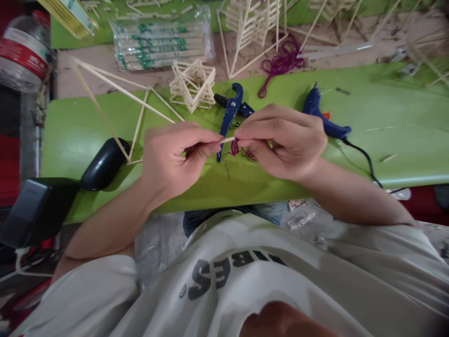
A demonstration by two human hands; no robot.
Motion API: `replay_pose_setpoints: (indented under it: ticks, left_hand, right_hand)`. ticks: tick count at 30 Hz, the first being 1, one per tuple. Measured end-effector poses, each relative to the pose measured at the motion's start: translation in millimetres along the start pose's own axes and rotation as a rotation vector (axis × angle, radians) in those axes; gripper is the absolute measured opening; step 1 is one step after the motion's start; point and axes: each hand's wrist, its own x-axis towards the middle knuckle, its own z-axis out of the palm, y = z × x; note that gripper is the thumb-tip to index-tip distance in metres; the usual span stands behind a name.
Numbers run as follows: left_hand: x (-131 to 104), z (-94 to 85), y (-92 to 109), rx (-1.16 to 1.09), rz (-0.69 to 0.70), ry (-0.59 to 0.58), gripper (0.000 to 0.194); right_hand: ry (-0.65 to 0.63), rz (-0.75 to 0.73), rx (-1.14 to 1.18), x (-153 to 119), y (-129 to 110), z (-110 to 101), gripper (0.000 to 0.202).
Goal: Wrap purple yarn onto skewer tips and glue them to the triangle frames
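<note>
Head camera: both bare hands meet above the near part of the green table [393, 117]. The left hand [178, 157] pinches one end of a short pale stick [228, 140] between thumb and forefinger. The right hand [280, 140] has thumb and fingertips pressed together at the stick's other end, where purple thread [235, 147] hangs just below the grip. The stick lies in the gap between the two pinches; whether it joins a longer piece behind the left hand cannot be told.

Directly behind the grip lies a blue cutter [229, 114], its lower end reaching below the stick. Beyond it, to the left, sits a small lattice of sticks [192, 86]. Left of the grip, a large stick frame [143, 110] stands partly hidden by the left hand, near a black mouse [105, 164]. Right of the grip, past the right hand, rests a blue glue gun [320, 112]. Farther back lies a bundle of purple cord [284, 58].
</note>
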Motion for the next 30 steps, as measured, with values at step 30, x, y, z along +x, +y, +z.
replay_pose_setpoints:
  ticks: [30]
  left_hand:
    - [-5,0.3,3,0.227,0.158,0.031,0.015]
  right_hand:
    - [-0.024,0.002,0.026,4,0,1,0.012]
